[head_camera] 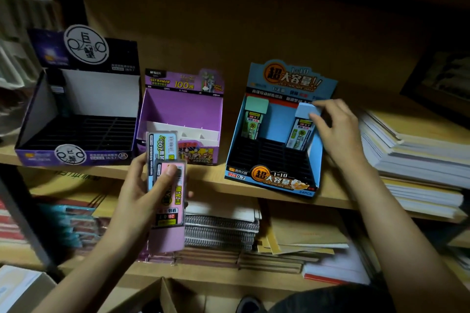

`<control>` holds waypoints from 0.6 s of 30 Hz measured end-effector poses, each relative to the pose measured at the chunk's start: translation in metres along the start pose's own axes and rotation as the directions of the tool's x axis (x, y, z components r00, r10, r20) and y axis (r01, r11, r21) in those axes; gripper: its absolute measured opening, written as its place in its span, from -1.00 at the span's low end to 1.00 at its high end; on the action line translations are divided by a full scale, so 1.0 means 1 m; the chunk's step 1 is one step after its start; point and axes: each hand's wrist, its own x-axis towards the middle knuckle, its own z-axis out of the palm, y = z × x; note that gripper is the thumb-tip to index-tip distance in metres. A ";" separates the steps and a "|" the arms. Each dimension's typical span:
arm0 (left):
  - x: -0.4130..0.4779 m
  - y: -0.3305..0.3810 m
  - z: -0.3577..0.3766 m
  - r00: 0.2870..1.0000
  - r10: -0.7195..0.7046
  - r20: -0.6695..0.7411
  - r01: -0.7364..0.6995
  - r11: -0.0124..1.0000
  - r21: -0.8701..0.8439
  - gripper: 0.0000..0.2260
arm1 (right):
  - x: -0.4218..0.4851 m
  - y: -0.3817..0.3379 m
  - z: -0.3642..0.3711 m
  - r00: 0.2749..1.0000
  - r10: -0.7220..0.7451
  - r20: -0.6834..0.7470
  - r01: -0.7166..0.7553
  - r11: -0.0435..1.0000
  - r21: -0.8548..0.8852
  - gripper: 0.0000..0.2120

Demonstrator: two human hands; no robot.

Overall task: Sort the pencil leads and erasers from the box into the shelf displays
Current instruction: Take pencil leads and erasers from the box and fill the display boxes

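Note:
Three display boxes stand on the wooden shelf [208,183]: a dark purple display [76,132] on the left, a purple display [183,109] in the middle, a blue display [274,155] on the right. My left hand [142,195] grips two flat lead cases, a pink-capped case [170,211] in front and a blue-and-green case [161,145] behind. My right hand [338,129] pinches the top of a blue-capped lead case [302,124] standing at the blue display's back right. A green-capped case [254,117] stands at its back left.
Stacks of paper and notebooks [412,150] lie on the shelf right of the blue display. Spiral notebooks [221,231] and envelopes fill the lower shelf. A cardboard box flap [162,295] shows at the bottom. Dark slots cover both the left and blue displays' floors.

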 end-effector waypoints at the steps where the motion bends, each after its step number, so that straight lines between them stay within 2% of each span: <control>1: 0.000 0.000 0.001 1.000 -0.005 0.004 0.005 1.000 0.001 -0.68 | 0.001 0.002 0.000 1.000 0.023 -0.017 -0.024 0.999 -0.027 -0.75; 3: 0.000 -0.001 0.004 1.000 -0.013 0.018 0.013 1.000 0.005 -0.66 | -0.001 0.005 0.003 0.998 0.062 -0.008 -0.063 0.994 -0.090 -0.70; 8: 0.004 0.004 0.013 0.999 -0.003 0.044 0.004 1.000 -0.010 -0.72 | -0.006 -0.007 0.004 0.998 0.051 0.029 -0.039 0.951 -0.306 -0.64; 10: 0.008 0.009 0.014 0.999 0.006 0.043 -0.005 1.000 -0.028 -0.73 | -0.010 -0.022 -0.002 1.000 0.031 -0.002 -0.030 0.952 -0.303 -0.60; 11: 0.009 0.012 0.014 0.999 0.012 0.044 -0.011 0.999 -0.034 -0.72 | -0.013 -0.035 -0.005 0.999 0.024 -0.030 -0.030 0.975 -0.219 -0.60; 13: 0.011 0.015 0.015 0.999 0.021 0.049 -0.019 0.999 -0.043 -0.70 | -0.021 -0.074 -0.005 0.998 0.064 0.007 -0.064 0.990 0.125 -0.72; 15: 0.010 0.017 0.017 0.999 0.020 0.049 -0.017 0.998 -0.065 -0.69 | -0.035 -0.120 0.002 0.950 0.082 0.301 -0.209 0.883 0.420 -0.88; 17: 0.008 0.018 0.018 0.999 0.016 0.036 -0.013 0.996 -0.088 -0.68 | -0.053 -0.157 0.016 0.815 0.016 0.579 -0.411 0.721 0.558 -0.89; 18: 0.007 0.019 0.018 1.000 0.015 0.026 -0.013 0.996 -0.089 -0.67 | -0.062 -0.170 0.023 0.764 -0.018 0.645 -0.493 0.629 0.601 -0.88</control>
